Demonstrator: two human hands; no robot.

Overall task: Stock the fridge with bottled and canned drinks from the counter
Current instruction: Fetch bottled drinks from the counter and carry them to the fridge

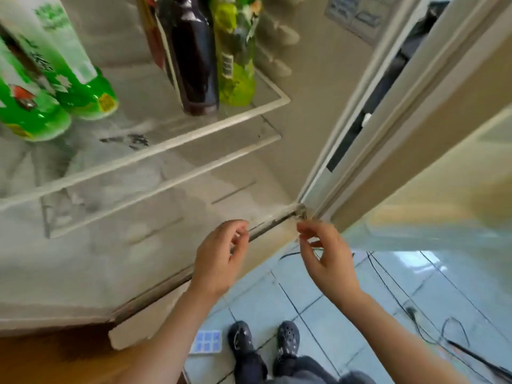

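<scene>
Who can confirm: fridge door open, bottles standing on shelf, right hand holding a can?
Wrong on the hand: in the head view the right hand holds nothing, fingers loosely curled. Fridge door open, bottles standing on shelf.

Bright, even light with faint shadows, pale glare across the floor [415, 275] at right, motion blur smearing the bottles [36, 115] and shelf [171, 142] at left and softening most else, and wide-angle bending of the door [415, 128] toward the corners.
</scene>
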